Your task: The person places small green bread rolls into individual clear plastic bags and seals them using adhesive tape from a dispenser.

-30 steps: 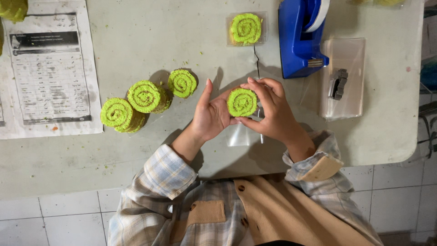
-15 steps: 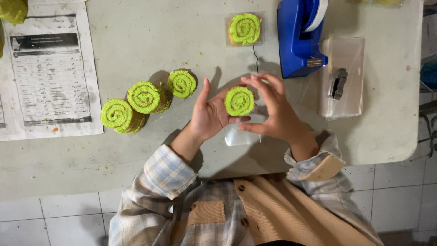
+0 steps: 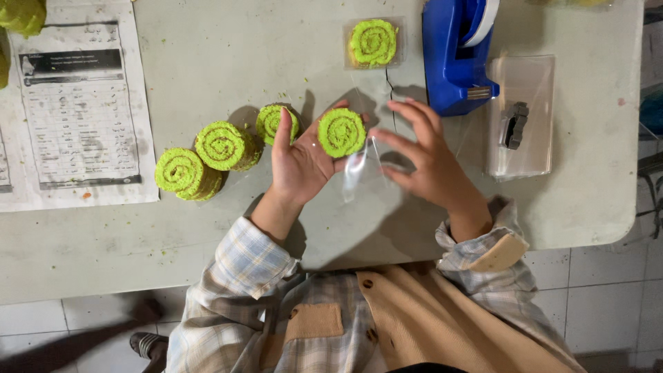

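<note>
My left hand (image 3: 302, 164) holds a round green swirl cake slice (image 3: 341, 132) in its fingertips above the pale table (image 3: 207, 62). A clear plastic wrapper (image 3: 359, 169) hangs from the slice between my hands. My right hand (image 3: 425, 162) hovers just right of the slice with fingers spread, touching the wrapper's edge. Left of my left hand stand three green swirl rolls (image 3: 221, 146) in a row. A wrapped green slice (image 3: 373, 43) lies at the far side of the table.
A blue tape dispenser (image 3: 456, 59) stands beyond my right hand. A clear plastic sheet with a small dark metal clip (image 3: 514, 124) lies to the right. A printed paper sheet (image 3: 72, 110) covers the left side. The table's front edge runs above a tiled floor.
My right hand has come off the slice and opened to the right. The slice stays in my left hand, and the wrapper now hangs loose between the hands.
</note>
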